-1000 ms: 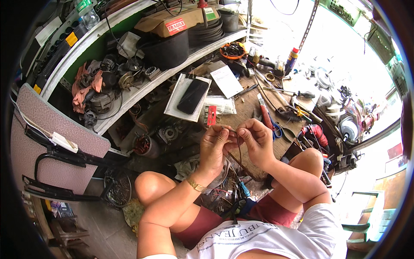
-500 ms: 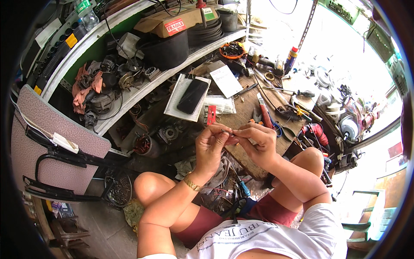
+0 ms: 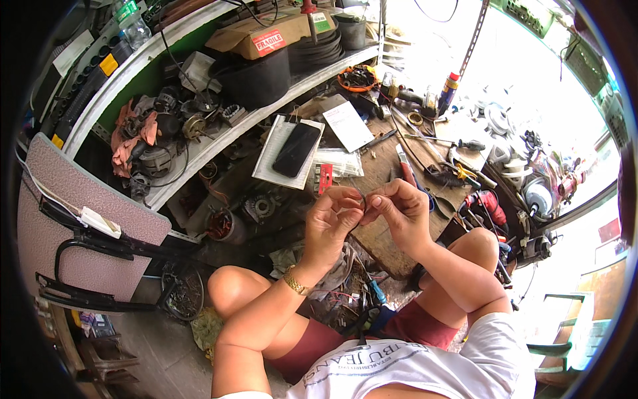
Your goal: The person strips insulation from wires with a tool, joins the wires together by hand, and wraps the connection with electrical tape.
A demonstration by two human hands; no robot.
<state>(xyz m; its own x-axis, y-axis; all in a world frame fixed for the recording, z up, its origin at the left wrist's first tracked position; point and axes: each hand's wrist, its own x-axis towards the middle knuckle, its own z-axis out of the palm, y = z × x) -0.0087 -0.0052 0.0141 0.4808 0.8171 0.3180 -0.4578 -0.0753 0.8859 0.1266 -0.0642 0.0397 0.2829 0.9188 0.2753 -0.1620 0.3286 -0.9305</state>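
Both my hands meet in front of me, above the near edge of the wooden board (image 3: 385,246). My left hand (image 3: 333,216), with a gold watch (image 3: 294,280) on its wrist, is closed in a pinch. Opposite it, my right hand (image 3: 403,211) pinches with thumb and index finger. Between the fingertips is something small, thin and dark (image 3: 362,201), too small to name. Just beyond the left fingers lies a red card (image 3: 324,178). Red-handled pliers (image 3: 405,166) lie beyond the right hand, partly hidden by it.
A black phone (image 3: 297,149) rests on a white pad, beside a paper sheet (image 3: 347,126). Screwdrivers (image 3: 470,143), a spray can (image 3: 449,90) and a red power tool (image 3: 488,206) lie to the right. Shelves with motor parts (image 3: 156,159) and a black tub (image 3: 256,80) stand at left.
My right hand has turned, its thumb now showing on top, and its fingers have risen slightly. The left fingers have shifted a little. The small piece remains between them.
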